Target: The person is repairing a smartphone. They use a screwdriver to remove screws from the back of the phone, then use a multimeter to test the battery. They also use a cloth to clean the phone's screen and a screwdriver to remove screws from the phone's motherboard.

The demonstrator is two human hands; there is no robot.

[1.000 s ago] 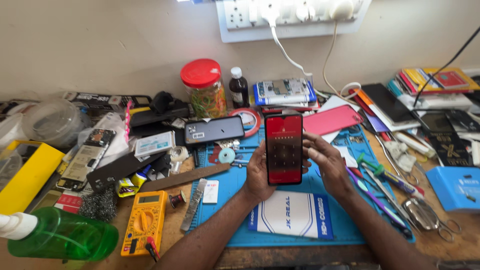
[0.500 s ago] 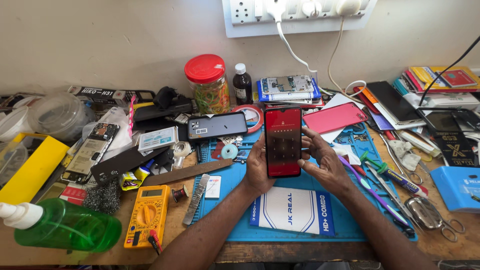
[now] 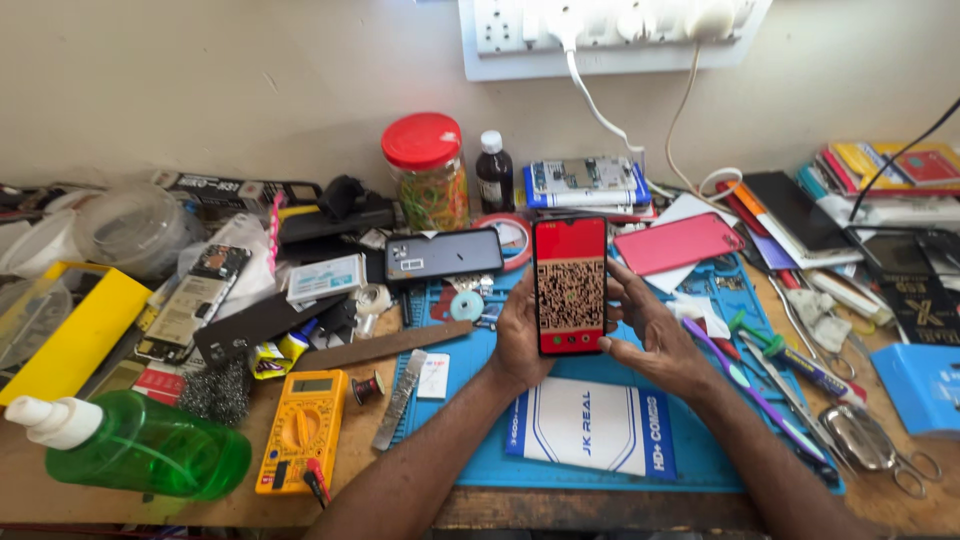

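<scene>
A smartphone point(image 3: 570, 285) with a thin black frame is held upright, its lit screen turned toward the camera. A red display is shown, with a dense dark speckled square pattern across its middle. The phone is raised above the far half of the blue work mat point(image 3: 470, 440), near the mat's centre line.

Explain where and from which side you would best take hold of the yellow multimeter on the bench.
Grip the yellow multimeter across its long side edges, coming down from above. It lies flat, face up, so only those narrow edges give a hand purchase; avoid the lower end, where a red probe tip sits.
</scene>
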